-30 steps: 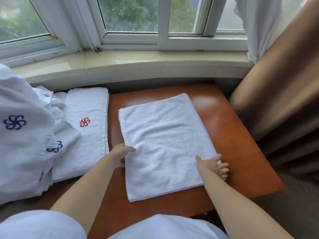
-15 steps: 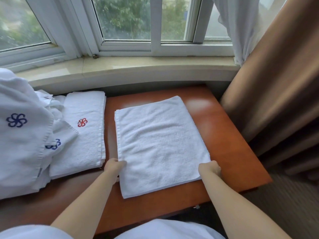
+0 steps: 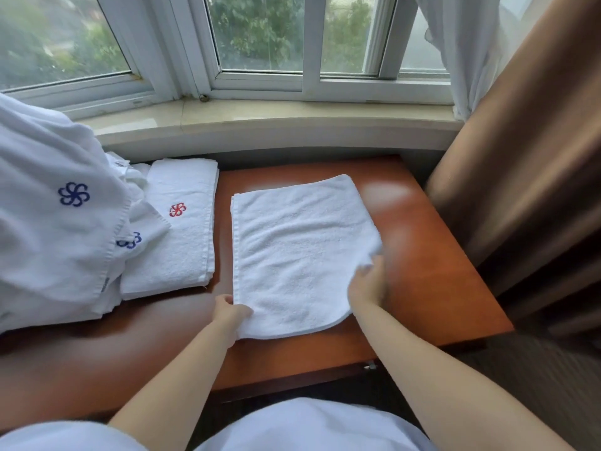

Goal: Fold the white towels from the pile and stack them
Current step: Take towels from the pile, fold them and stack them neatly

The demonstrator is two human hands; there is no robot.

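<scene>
The soft, limp white towel (image 3: 299, 252) is pinched at its near-left corner by the left hand (image 3: 229, 312); its lifted right edge is gripped by the right hand (image 3: 367, 284). Edges are judged the best hold.

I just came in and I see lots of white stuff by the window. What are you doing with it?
A person is folding towels. Both hands hold the white towel lying on the wooden table: the left hand grips its near left corner and the right hand lifts its right edge. A folded towel with a red flower mark lies to the left, beside the unfolded pile with blue marks.
</scene>
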